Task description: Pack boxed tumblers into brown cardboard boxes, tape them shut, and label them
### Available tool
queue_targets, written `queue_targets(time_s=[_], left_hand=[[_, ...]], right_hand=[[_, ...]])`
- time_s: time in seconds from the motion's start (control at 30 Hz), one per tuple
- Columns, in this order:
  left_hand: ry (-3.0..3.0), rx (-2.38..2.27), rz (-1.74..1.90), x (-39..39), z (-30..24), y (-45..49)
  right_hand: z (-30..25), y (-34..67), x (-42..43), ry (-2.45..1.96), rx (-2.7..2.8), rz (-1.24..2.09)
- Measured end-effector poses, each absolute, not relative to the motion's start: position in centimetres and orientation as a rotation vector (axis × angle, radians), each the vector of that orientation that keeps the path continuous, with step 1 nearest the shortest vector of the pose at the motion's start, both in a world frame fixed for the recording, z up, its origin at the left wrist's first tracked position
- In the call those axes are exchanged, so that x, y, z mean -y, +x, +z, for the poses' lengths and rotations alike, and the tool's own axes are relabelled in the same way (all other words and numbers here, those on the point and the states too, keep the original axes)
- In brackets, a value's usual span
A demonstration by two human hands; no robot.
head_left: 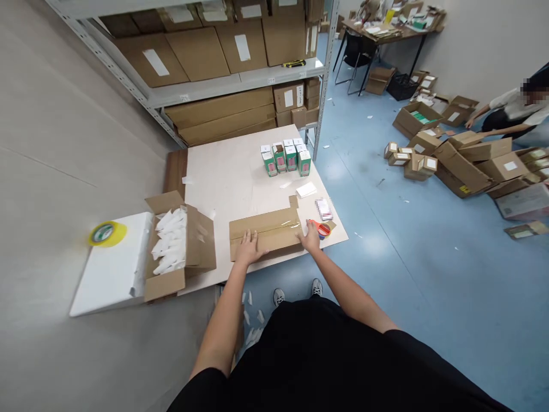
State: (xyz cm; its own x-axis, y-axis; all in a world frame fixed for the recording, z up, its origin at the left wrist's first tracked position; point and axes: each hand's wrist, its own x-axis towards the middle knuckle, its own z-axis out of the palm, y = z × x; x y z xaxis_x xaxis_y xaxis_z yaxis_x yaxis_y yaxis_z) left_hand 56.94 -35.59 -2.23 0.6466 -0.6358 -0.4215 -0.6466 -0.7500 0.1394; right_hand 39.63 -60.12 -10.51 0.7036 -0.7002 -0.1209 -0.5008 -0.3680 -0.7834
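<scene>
A long, closed cardboard box (pixel 266 229) lies near the table's front edge, with a strip of shiny clear tape near its right end. My left hand (pixel 249 249) rests on the box's near left part, open, fingers spread and thumb out. At the right end of the box is my right hand (pixel 309 237), its thumb apart from its fingers and touching the box. An orange-red tape dispenser (pixel 323 229) lies just beside the right hand; whether the fingertips touch it is hard to see.
Several green-and-white small boxes (pixel 290 157) stand farther back on the table (pixel 223 171). White cards (pixel 306 190) lie nearby. At left are an open carton (pixel 201 240) of white packets and yellow tape (pixel 107 233). A shelf (pixel 244 80) stands behind; a person (pixel 514 109) crouches among cartons.
</scene>
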Motion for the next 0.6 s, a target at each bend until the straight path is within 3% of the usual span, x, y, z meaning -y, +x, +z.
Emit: queue_targets(time_s=[0.27, 0.43, 0.6], left_hand=[[-2.884, -1.044, 0.6, 36.4, -3.1, 55.8], [-2.823, -1.045, 0.67, 38.5, -3.5, 55.6], [-2.81, -1.031, 0.741, 39.9, -4.1, 55.9]], right_hand=[[-11.5, 37.5, 65.8, -2.148, -0.935, -0.331], [-14.1, 36.1, 71.1, -2.117, -0.986, -0.075], [-17.4, 35.8, 71.2, -2.106, -0.907, 0.165]])
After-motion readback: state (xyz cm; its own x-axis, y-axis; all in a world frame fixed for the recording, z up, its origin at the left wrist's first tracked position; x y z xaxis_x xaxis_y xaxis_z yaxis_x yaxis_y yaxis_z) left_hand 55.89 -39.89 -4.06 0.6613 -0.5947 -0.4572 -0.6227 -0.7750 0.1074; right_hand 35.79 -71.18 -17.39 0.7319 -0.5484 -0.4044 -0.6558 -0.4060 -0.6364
